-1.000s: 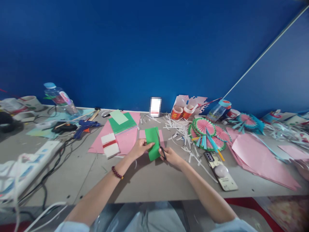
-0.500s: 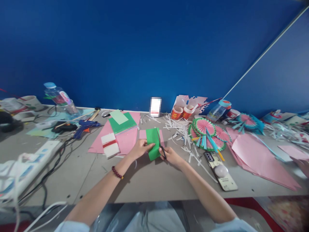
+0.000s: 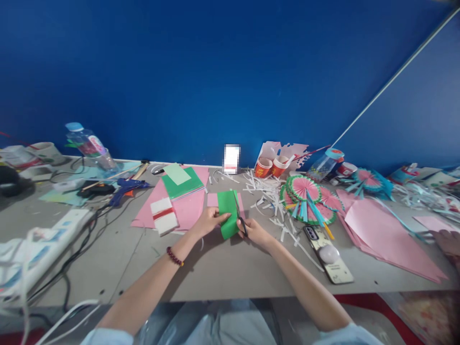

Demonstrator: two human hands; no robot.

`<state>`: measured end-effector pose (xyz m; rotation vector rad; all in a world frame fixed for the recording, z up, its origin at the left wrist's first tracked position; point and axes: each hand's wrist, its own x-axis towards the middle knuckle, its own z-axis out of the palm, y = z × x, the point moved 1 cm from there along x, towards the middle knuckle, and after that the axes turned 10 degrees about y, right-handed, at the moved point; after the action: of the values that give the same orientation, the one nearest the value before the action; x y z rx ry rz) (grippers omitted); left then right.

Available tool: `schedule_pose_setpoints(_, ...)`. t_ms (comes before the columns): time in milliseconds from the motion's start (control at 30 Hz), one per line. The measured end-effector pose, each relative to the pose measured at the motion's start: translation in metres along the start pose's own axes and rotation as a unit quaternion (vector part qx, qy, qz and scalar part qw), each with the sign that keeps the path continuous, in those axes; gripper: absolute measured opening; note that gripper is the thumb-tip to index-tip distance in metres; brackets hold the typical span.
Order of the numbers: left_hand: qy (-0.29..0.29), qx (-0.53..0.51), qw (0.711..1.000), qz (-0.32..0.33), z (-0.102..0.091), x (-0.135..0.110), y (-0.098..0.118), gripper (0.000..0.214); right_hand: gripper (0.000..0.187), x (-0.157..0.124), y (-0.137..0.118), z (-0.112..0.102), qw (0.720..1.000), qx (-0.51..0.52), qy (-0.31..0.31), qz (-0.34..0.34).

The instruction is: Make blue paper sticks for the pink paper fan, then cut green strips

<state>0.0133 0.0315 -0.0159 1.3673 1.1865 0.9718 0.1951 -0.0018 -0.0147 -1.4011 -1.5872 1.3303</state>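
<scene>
My left hand (image 3: 211, 221) pinches the left edge of a green sheet of paper (image 3: 227, 211), thumb on top. The sheet is held above the table. My right hand (image 3: 253, 233) grips black-handled scissors (image 3: 242, 224); their blades lie along the sheet's right side and point away from me. Whether the blades are closed I cannot tell. Beneath the green sheet lies a small pink sheet (image 3: 212, 198), mostly covered.
Green papers (image 3: 183, 190) rest on pink sheets to the left, by a white pack (image 3: 164, 216). White paper strips (image 3: 276, 211), watermelon-patterned paper fans (image 3: 305, 191) and a phone (image 3: 332, 263) lie right. A blue glue gun (image 3: 125, 189) sits left. Another person's hand (image 3: 447, 242) shows far right.
My hands, the green paper and the scissors hold almost the same position. At the far right edge, the other person's hand has shifted slightly and shows more clearly.
</scene>
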Motion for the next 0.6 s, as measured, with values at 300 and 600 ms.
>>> schedule_pose_setpoints(300, 0.031, -0.029, 0.999, 0.0, 0.001, 0.001, -0.003, 0.039, 0.064, 0.006, 0.009, -0.001, 1.0, 0.015, 0.017, 0.002)
schedule_pose_setpoints(600, 0.312, -0.195, 0.929, -0.044, -0.026, 0.014, 0.003, 0.03, 0.066, 0.008, 0.003, -0.008, 0.996, 0.074, 0.047, -0.035)
